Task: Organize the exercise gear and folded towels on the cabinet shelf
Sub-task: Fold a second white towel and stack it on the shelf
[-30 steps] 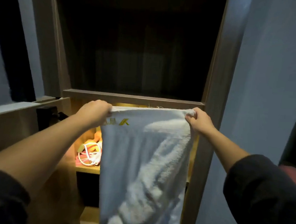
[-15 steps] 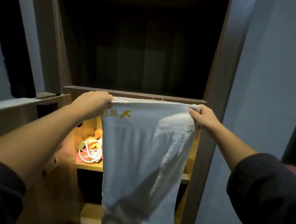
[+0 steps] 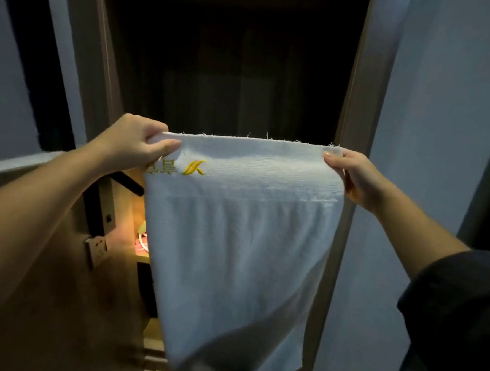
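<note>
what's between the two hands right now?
Head view: only the white towel's top edge, stretched from the left hand to the right hand; the rest hangs down before the cabinet.

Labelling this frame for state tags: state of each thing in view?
towel: unfolded, hanging, held up by its top edge
left hand: pinches towel's top left corner
right hand: pinches towel's top right corner
cabinet: open, upper bay dark
lower shelf: lit, mostly behind the towel
exercise gear: lying on lower shelf, mostly hidden

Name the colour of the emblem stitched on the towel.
Yellow emblem on the white towel, head view.
</note>
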